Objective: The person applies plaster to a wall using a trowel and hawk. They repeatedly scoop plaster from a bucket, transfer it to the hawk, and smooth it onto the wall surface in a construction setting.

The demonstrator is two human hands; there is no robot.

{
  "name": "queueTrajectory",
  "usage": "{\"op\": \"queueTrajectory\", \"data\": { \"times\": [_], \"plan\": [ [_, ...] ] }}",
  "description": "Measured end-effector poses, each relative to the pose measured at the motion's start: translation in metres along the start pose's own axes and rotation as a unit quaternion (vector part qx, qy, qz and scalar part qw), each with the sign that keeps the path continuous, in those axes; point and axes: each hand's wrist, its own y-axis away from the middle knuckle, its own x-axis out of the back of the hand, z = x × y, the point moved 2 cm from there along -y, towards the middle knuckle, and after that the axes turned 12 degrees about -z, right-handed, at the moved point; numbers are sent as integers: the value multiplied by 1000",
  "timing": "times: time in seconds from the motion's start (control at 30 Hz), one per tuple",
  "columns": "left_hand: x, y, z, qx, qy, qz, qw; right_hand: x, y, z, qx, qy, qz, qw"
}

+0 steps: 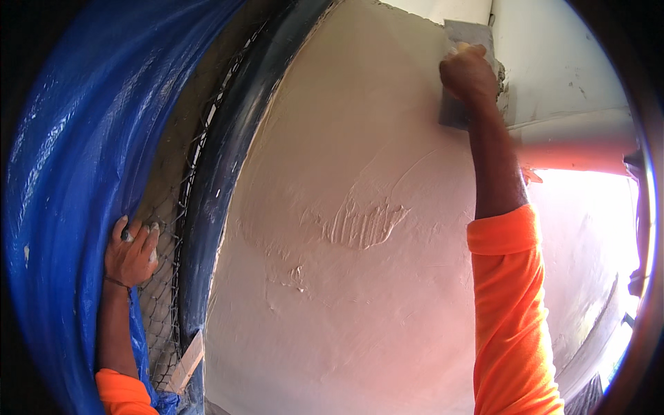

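At the upper right, my right hand (470, 72) is closed round the handle of a plastering trowel (454, 114). The trowel's flat grey rectangular blade stands upright against the smooth, pale plastered wall (332, 131), near the wall's right edge. Wet plaster (501, 81) clings along the blade's right side. My left hand (131, 254) is well apart, at the lower left, beside the blue tarp (62, 159). Its fingers are slightly bent and spread against the wire mesh (158, 294), with pale smears on the fingertips. No tool shows in it.
A dark, curved-looking post (232, 145) runs between the mesh and the plaster. A short wooden piece (185, 363) leans at its foot. A ridged plaster patch (363, 225) marks the wall's middle. Beyond the right edge are a pale surface (564, 69) and bright daylight.
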Motion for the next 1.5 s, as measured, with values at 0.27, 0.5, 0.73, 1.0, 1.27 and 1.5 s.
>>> {"op": "queueTrajectory", "data": {
  "times": [0.27, 0.5, 0.73, 1.0, 1.27, 1.5],
  "plan": [
    [-2, 0, -2, -4, -29, 29, 999, -25, -47, -5, 21, -28, -72, 997],
    [-2, -1, -1, -6, -19, 30, 999, 16, -30, 34, -83, -86, 8, 993],
    [0, -1, 0, -1, -39, 20, 999, 8, -31, 3, 116, 69, -106, 985],
    [1, -2, 1, -3, -41, 49, 998, -12, -81, 3, 55, 74, -24, 995],
    [-8, 0, -2, 5, -45, 42, 998, -40, -84, -19, 183, 204, -69, 959],
    [-3, 1, -1, -14, -39, 54, 998, -50, -1, -48, 247, 110, -151, 951]
  ]
}}
